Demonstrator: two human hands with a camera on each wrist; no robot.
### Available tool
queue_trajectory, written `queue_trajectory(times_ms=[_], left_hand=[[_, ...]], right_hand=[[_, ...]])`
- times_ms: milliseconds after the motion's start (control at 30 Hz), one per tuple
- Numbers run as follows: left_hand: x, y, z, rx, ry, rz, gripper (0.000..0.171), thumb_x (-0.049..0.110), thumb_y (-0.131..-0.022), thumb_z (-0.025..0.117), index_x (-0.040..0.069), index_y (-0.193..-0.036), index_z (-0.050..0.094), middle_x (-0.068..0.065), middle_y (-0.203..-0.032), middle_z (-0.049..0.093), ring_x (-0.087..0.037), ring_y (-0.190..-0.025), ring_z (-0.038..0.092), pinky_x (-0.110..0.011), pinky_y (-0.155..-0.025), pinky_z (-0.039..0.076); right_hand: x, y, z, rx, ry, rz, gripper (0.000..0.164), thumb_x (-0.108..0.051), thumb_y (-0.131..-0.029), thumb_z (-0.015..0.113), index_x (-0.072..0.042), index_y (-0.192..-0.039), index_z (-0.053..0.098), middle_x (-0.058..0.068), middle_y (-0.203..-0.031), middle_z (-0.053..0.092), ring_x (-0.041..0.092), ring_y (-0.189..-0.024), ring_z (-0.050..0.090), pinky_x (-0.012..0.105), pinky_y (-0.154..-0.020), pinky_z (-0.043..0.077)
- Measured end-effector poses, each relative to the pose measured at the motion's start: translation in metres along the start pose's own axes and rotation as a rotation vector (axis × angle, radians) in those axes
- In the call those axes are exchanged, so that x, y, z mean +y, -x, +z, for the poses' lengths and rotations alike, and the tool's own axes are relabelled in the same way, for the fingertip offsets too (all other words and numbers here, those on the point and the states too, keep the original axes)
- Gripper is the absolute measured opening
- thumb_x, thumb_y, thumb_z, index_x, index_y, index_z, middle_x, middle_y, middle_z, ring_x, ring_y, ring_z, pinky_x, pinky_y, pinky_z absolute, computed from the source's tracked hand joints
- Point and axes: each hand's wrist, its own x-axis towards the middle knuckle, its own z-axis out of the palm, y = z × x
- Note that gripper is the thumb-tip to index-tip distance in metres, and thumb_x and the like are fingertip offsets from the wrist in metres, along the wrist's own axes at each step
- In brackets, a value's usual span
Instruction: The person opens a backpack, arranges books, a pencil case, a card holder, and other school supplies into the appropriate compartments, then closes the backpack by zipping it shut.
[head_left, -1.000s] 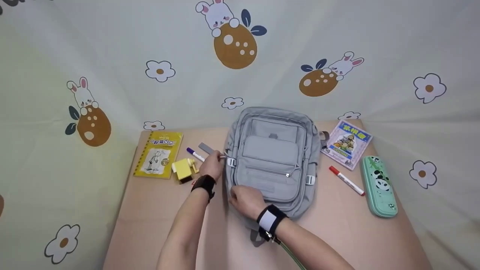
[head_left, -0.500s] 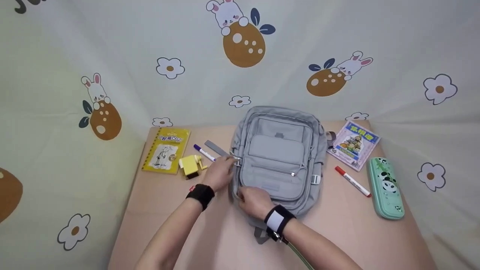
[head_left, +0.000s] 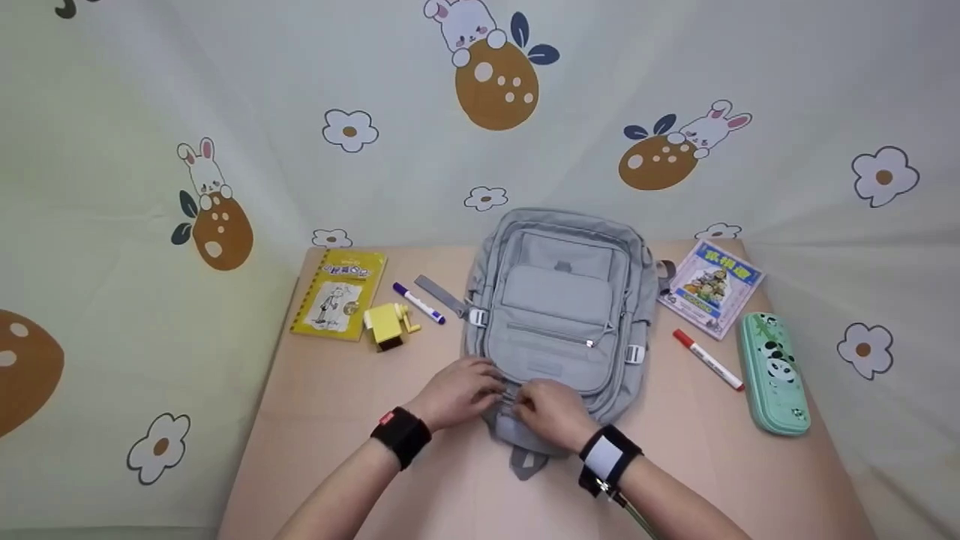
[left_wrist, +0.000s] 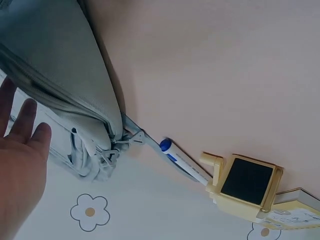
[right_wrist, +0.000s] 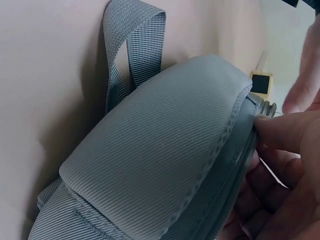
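Observation:
A grey backpack (head_left: 559,296) lies front side up with its bottom end towards me. My right hand (head_left: 553,412) is at that bottom end; in the right wrist view its thumb (right_wrist: 282,131) and curled fingers pinch the zipped edge (right_wrist: 240,170) of the bag. Just left of it, my left hand (head_left: 459,390) has its fingertips right at the same lower edge. The left wrist view shows those fingers (left_wrist: 25,120) spread and fairly straight beside the bag's side. Small zipper pulls (right_wrist: 270,107) stick out near the right thumb.
Left of the bag lie a yellow book (head_left: 337,294), a yellow pencil sharpener with a crank (head_left: 387,324), a purple-capped marker (head_left: 418,303) and a grey strap (head_left: 439,294). On the right are a purple-bordered book (head_left: 712,289), a red-capped marker (head_left: 707,360) and a green panda pencil case (head_left: 775,375).
My left hand has come from the bag's left side buckle down to its lower edge. The right hand has shifted right along the bottom, and the hands are now close together.

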Motion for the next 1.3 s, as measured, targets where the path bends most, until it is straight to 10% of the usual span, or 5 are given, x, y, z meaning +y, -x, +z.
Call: queue_trajectory(times_ms=[500,1000,1300], left_hand=[[0.007,-0.009,-0.009,0.001,-0.173,0.022,0.017,0.029,-0.093,0.055,0.029,-0.101,0.069,0.014,-0.086,0.065,-0.008,-0.078,0.054,-0.026,-0.068,0.043],[0.001,-0.027,-0.041,0.144,0.067,-0.173,0.022,0.031,-0.097,0.046,0.025,-0.110,0.063,0.010,-0.101,0.065,-0.008,-0.090,0.060,-0.031,-0.076,0.048],[0.000,-0.032,-0.055,0.183,0.119,-0.241,0.022,0.029,-0.096,0.048,0.024,-0.112,0.063,0.008,-0.104,0.065,-0.010,-0.096,0.060,-0.032,-0.080,0.048]], right_hand=[[-0.002,0.005,-0.014,0.074,-0.042,0.036,0.008,-0.029,-0.082,0.065,-0.023,-0.089,0.067,-0.014,-0.081,0.056,0.005,-0.071,0.053,0.026,-0.063,0.045],[0.068,0.025,-0.046,0.160,0.033,-0.042,0.059,-0.044,-0.067,0.077,-0.019,-0.118,0.060,-0.003,-0.113,0.061,0.020,-0.105,0.053,0.042,-0.092,0.037],[0.082,0.029,-0.062,0.243,0.024,0.038,0.042,-0.016,-0.071,0.073,-0.019,-0.112,0.065,-0.001,-0.106,0.066,0.021,-0.097,0.060,0.038,-0.084,0.045]])
